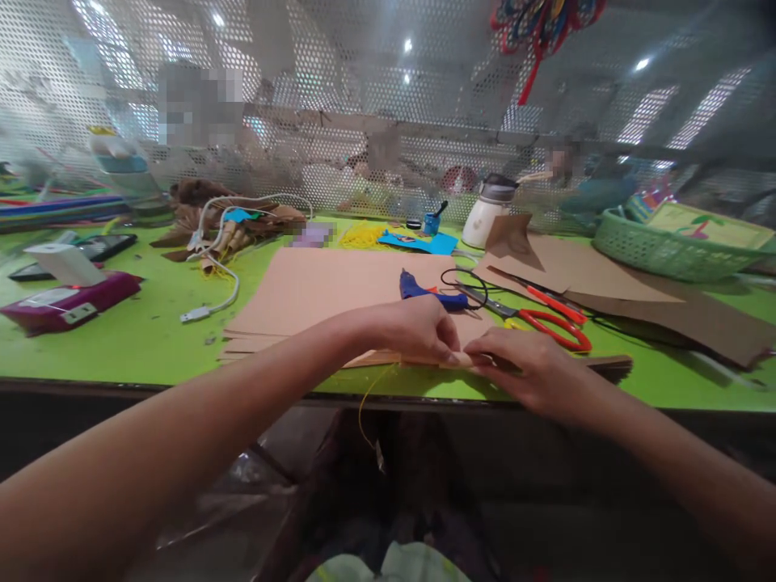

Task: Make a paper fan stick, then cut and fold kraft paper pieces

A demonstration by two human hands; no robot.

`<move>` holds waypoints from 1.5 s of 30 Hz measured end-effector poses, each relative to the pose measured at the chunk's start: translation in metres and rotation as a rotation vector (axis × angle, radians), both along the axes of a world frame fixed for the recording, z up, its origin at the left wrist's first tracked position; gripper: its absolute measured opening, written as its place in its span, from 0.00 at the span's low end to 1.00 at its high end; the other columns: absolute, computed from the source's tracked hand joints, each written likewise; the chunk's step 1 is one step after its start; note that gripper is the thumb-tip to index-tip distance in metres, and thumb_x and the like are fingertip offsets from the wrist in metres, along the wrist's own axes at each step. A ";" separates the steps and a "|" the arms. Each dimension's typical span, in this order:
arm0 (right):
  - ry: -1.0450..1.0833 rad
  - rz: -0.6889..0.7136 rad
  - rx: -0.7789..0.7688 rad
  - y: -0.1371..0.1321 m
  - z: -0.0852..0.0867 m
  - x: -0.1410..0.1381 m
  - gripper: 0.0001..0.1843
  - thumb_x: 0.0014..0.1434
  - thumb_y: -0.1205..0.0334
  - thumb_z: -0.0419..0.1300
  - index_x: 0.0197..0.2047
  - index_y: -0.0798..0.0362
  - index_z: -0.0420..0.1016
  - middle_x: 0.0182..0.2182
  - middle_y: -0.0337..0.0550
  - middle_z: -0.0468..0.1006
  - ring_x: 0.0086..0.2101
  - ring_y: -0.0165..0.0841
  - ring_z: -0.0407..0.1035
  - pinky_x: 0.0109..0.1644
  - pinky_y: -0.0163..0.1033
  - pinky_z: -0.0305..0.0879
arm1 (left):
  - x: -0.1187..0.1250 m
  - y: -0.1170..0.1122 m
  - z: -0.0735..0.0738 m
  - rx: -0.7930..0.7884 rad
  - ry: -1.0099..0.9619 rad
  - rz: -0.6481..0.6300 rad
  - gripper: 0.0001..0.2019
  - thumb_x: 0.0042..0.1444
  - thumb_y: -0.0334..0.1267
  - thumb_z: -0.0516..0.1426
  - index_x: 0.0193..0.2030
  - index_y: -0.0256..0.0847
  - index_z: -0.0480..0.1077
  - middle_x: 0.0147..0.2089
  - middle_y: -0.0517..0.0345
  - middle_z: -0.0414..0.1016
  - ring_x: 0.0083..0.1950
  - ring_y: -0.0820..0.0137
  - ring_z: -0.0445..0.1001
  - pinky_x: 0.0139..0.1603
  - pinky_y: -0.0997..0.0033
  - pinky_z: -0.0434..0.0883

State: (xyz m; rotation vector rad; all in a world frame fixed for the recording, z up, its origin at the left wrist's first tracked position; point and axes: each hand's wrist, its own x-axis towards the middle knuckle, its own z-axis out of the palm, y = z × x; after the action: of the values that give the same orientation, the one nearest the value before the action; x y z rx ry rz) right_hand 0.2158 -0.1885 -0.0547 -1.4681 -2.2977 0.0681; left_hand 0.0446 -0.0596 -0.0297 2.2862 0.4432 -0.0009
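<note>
My left hand (421, 327) and my right hand (527, 368) meet near the table's front edge. Between their fingertips they pinch a narrow, rolled strip of tan paper (464, 357). Part of the strip is hidden by the fingers. Beneath and behind my left hand lies a stack of tan paper sheets (321, 283). On the stack, just beyond my knuckles, rests a blue glue gun (433, 295) with a black cord. A thin yellow string (362, 412) hangs over the table edge. Past my right wrist, a dark brown pleated paper end (612, 369) sticks out.
Orange-handled scissors (554, 327) lie beyond my right hand. Further back are a white jug (483, 212), brown paper (606, 275) and a green basket (672, 250). To the left are a purple power strip (73, 299), a white cable (227, 291) and crumpled brown paper (209, 214).
</note>
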 end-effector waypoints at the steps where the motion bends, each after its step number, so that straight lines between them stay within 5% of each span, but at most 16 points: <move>1: -0.004 -0.001 -0.015 -0.004 0.000 0.000 0.07 0.61 0.64 0.53 0.39 0.53 0.72 0.32 0.45 0.75 0.32 0.33 0.68 0.34 0.37 0.61 | 0.000 -0.004 -0.001 0.004 -0.004 -0.003 0.09 0.46 0.39 0.61 0.32 0.38 0.78 0.25 0.59 0.75 0.25 0.74 0.68 0.25 0.77 0.60; 8: -0.045 0.028 -0.020 -0.010 0.001 0.000 0.07 0.62 0.65 0.52 0.38 0.53 0.71 0.31 0.45 0.73 0.31 0.33 0.67 0.33 0.37 0.60 | 0.001 -0.013 -0.006 0.178 -0.082 -0.082 0.10 0.48 0.42 0.60 0.32 0.38 0.78 0.24 0.58 0.73 0.25 0.74 0.66 0.24 0.76 0.58; 13: -0.031 0.048 -0.018 -0.006 -0.002 -0.001 0.07 0.62 0.66 0.51 0.36 0.53 0.70 0.32 0.46 0.71 0.33 0.34 0.66 0.35 0.39 0.62 | -0.024 -0.011 -0.002 0.243 -0.098 -0.020 0.11 0.49 0.37 0.60 0.40 0.39 0.76 0.30 0.57 0.75 0.29 0.72 0.69 0.26 0.78 0.61; 19: 0.015 0.070 0.009 -0.007 -0.005 -0.002 0.07 0.61 0.67 0.52 0.34 0.53 0.71 0.33 0.47 0.71 0.35 0.34 0.66 0.37 0.40 0.63 | -0.052 -0.018 -0.011 0.329 -0.177 0.052 0.07 0.51 0.31 0.56 0.35 0.39 0.76 0.33 0.56 0.75 0.32 0.72 0.70 0.32 0.77 0.63; 30: 0.180 0.093 0.135 -0.012 -0.023 -0.002 0.07 0.60 0.68 0.55 0.41 0.52 0.71 0.35 0.47 0.73 0.38 0.36 0.67 0.39 0.42 0.65 | -0.057 -0.038 -0.026 0.504 -0.273 0.076 0.09 0.55 0.28 0.52 0.31 0.37 0.73 0.33 0.55 0.68 0.35 0.72 0.67 0.34 0.76 0.62; 45: 0.225 0.082 0.190 -0.015 -0.028 -0.007 0.07 0.59 0.70 0.56 0.39 0.52 0.72 0.33 0.46 0.73 0.36 0.35 0.66 0.37 0.41 0.64 | -0.062 -0.040 -0.020 0.435 -0.255 0.109 0.06 0.55 0.31 0.53 0.34 0.37 0.73 0.34 0.55 0.69 0.37 0.71 0.68 0.37 0.75 0.64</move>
State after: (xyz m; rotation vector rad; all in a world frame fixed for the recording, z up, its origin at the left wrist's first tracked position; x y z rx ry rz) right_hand 0.2093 -0.2030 -0.0827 -1.2073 -2.1177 0.0353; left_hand -0.0173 -0.0998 -0.0501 2.6342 0.4667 0.4794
